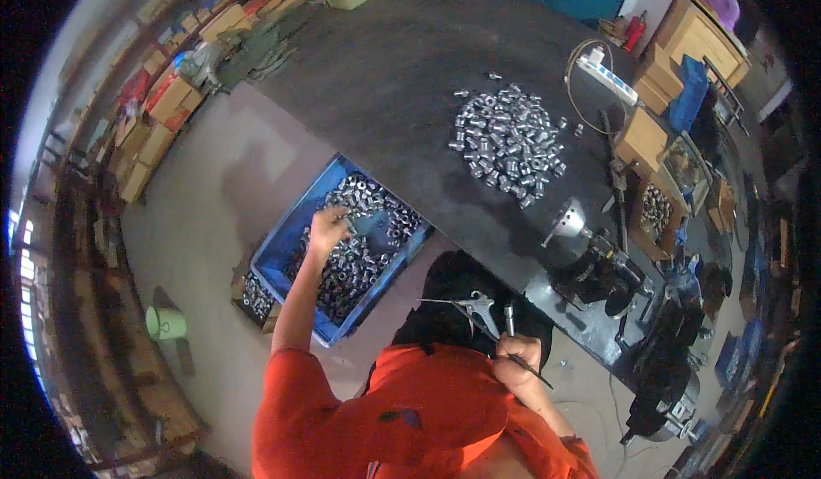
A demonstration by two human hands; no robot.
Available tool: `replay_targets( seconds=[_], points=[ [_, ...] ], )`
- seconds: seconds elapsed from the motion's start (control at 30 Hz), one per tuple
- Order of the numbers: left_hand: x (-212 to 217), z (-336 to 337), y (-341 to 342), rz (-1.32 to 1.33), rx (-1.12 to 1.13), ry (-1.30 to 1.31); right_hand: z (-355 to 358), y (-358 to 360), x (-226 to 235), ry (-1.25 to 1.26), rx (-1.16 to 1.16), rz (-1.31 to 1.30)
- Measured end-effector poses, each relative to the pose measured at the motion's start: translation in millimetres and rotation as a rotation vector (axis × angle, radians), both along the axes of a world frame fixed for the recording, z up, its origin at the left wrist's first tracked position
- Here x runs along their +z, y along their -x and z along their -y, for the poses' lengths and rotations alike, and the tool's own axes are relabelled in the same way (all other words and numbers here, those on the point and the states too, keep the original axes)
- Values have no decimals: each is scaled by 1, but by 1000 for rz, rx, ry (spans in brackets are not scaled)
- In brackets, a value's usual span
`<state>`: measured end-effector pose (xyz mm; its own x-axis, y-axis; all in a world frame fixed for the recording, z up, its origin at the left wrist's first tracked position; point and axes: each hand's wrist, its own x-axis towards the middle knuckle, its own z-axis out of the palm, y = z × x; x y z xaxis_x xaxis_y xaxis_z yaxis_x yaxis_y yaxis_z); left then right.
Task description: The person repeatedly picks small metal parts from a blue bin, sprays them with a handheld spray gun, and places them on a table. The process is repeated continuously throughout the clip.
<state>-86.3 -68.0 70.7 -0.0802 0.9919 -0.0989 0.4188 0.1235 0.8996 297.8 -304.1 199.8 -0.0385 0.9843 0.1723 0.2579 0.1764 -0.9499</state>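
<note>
My left hand [327,231] is over the blue crate [297,220], which stands beside the table's near edge. Its fingers are curled together above loose metal fittings [352,272]; what they hold, if anything, is too small to make out. Close to my lap, my right hand [518,363] is closed round a slim dark rod [534,373]. A short shiny metal cylinder [510,318] sticks up from the same fist. Just left of it, a grey air blow gun [481,310] lies on the dark cloth over my lap.
A pile of shiny metal fittings [509,141] lies on the dark table [376,77]. To its right are a chuck-like metal device [569,222], a power strip [609,81] and a box of small parts [657,209]. A smaller box [255,298] touches the crate; a green bucket [166,323] stands on the floor.
</note>
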Motion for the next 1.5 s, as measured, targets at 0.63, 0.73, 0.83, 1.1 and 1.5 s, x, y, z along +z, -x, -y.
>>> replay_targets(
  seconds=[0.63, 0.73, 0.83, 1.1, 1.5],
  points=[
    [-42, -23, -13, -1028, -118, 234, -3, 5, 1, 57, 11, 67],
    [-41, -27, -15, -1083, -143, 245, -2, 4, 1, 150, 28, 107],
    [-41, -28, -16, -1079, -112, 231, -4, 12, 8, 61, -3, 113],
    [-45, -8, 6, 144, 160, 134, 1, 4, 3, 122, 35, 60],
    [123, 72, -142, 386, -735, 57, -27, 14, 14, 82, 229, 39]
  ],
)
